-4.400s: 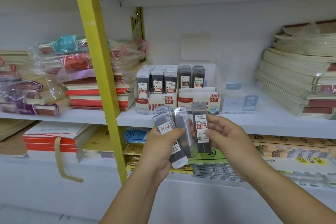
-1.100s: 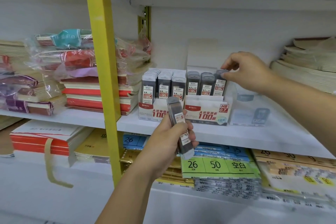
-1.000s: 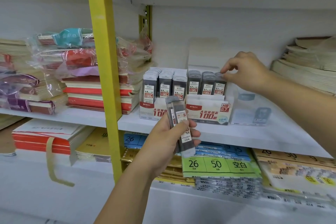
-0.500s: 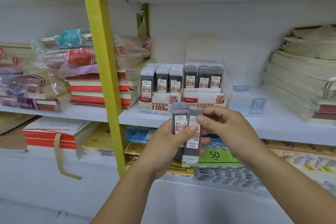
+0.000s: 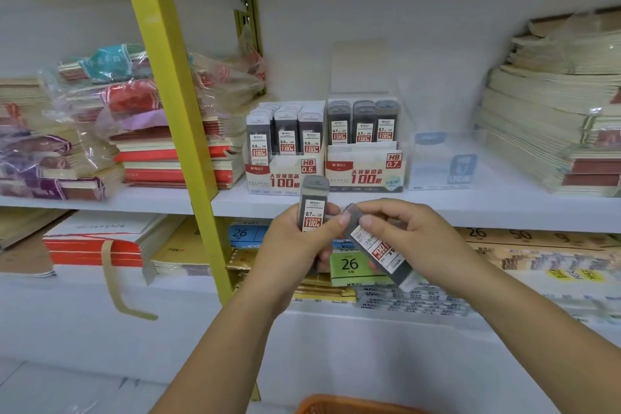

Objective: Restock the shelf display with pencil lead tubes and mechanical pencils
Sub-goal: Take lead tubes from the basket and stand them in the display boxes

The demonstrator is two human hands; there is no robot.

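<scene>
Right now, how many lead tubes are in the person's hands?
2. The upright tube is in the left hand; the tilted tube is in the right hand. More may be hidden behind the upright tube.

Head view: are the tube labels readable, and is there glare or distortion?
Head view: flat, even light, no hard shadows; the upright tube in the left hand shows a readable 0.7 label; the tilted tube in the right hand is slightly smeared; the wrapped notebooks at far left show glare and softness; the yellow post leans, likely wide-angle distortion.
</scene>
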